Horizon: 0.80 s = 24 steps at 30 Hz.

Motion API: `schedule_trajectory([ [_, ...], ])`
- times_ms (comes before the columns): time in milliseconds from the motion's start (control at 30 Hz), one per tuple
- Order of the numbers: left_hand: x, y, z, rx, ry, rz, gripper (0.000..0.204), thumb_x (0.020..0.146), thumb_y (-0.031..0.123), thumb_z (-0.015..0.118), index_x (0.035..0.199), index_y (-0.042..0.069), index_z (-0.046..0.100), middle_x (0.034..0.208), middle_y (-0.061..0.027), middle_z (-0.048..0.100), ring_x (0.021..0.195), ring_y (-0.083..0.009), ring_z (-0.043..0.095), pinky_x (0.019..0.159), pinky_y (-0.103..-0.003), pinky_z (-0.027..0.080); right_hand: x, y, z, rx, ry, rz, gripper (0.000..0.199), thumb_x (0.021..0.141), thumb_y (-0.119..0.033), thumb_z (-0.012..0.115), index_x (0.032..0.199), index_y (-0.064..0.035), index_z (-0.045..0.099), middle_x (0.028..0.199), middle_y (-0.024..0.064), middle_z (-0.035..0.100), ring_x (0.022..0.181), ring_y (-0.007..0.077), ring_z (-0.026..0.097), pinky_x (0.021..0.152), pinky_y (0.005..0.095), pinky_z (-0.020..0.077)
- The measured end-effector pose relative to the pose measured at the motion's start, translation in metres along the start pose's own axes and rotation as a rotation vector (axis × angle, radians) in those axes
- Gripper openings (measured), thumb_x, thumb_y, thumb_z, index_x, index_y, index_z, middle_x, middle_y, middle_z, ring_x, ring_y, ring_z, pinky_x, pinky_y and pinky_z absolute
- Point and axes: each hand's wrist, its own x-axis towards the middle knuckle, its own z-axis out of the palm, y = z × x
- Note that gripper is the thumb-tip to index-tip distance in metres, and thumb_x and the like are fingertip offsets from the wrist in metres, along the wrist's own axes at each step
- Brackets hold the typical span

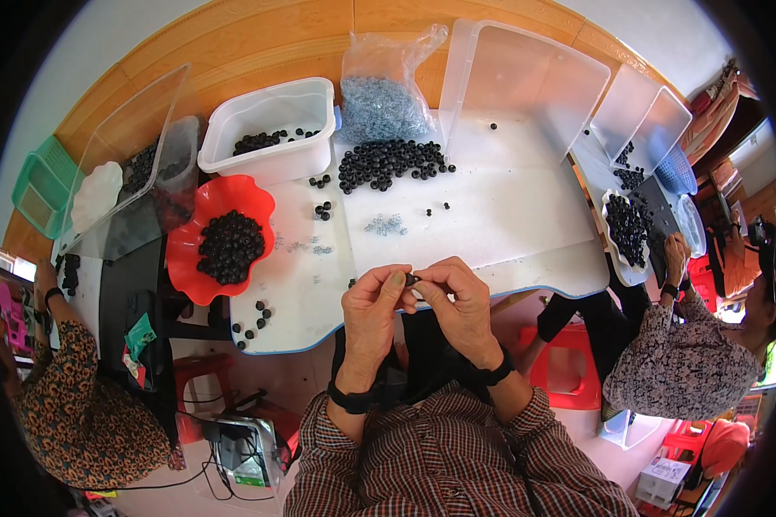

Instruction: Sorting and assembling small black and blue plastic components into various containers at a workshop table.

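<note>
Above the table's front edge, my left hand [372,312] and my right hand [462,308] meet, thumbs and fingertips pinched on one small black round part [412,280]. The fingers cover much of it. Beyond them on the white table [509,233] lies a scatter of tiny clear bluish pieces [385,225]. Two loose black parts [429,212] sit to the right of these. Farther back is a heap of black round parts [388,164]. A red scalloped bowl [178,250] on the left holds a mound of similar black parts.
A white tub [315,148] with black parts and a clear bag [384,99] of bluish pieces stand at the back. Translucent plastic panels [526,86] rise upright on both sides. One person [95,396] works at left, another [690,366] at right near a white scalloped dish [627,228].
</note>
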Motion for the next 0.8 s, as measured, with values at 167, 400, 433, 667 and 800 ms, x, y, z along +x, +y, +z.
schedule_trajectory([
  [167,-0.0023,0.0041,0.0007,0.117,0.024,0.043,0.016,0.095,0.008,0.060,0.104,-0.004,0.066,0.081,-0.0066,0.066,0.065,-0.0095,0.059,0.059,-0.022,0.051,0.0001,-0.0028,0.0001,-0.048,-0.009,-0.039,0.011,0.081,0.004,0.067,0.092,0.0018,0.066,0.086,0.0095,0.062,0.071,0.0157,0.063,0.058,0.0256,0.0500],
  [400,-0.0035,0.0069,-0.0009,0.162,-0.053,0.081,0.016,0.095,0.009,0.059,0.104,-0.004,0.065,0.083,-0.0070,0.065,0.066,-0.0112,0.060,0.058,-0.023,0.050,-0.0018,-0.0041,0.0000,-0.112,0.003,-0.116,0.012,0.081,0.004,0.068,0.092,0.0017,0.065,0.085,0.0095,0.062,0.070,0.0167,0.063,0.057,0.0265,0.0497],
  [433,-0.0037,0.0067,-0.0003,0.154,-0.053,0.096,0.016,0.095,0.009,0.059,0.103,-0.004,0.065,0.083,-0.0070,0.065,0.066,-0.0113,0.060,0.058,-0.023,0.050,-0.0014,-0.0051,0.0004,-0.113,0.003,-0.116,0.012,0.081,0.004,0.068,0.092,0.0017,0.065,0.085,0.0095,0.062,0.070,0.0167,0.063,0.057,0.0265,0.0497],
  [667,-0.0057,0.0078,0.0024,0.076,-0.017,0.087,0.019,0.096,0.011,0.059,0.105,-0.005,0.064,0.081,-0.0079,0.065,0.067,-0.0124,0.061,0.059,-0.024,0.052,0.0015,-0.0096,0.0015,-0.062,0.028,-0.103,0.013,0.082,0.003,0.068,0.094,0.0006,0.066,0.086,0.0081,0.062,0.070,0.0135,0.062,0.056,0.0237,0.0484],
  [800,-0.0064,0.0080,0.0021,0.012,-0.032,0.068,0.019,0.096,0.011,0.057,0.107,-0.004,0.063,0.081,-0.0084,0.065,0.068,-0.0128,0.062,0.062,-0.025,0.053,0.0024,-0.0094,-0.0002,-0.064,0.021,-0.105,0.013,0.082,0.003,0.068,0.095,0.0005,0.067,0.086,0.0077,0.062,0.069,0.0129,0.062,0.056,0.0231,0.0481],
])
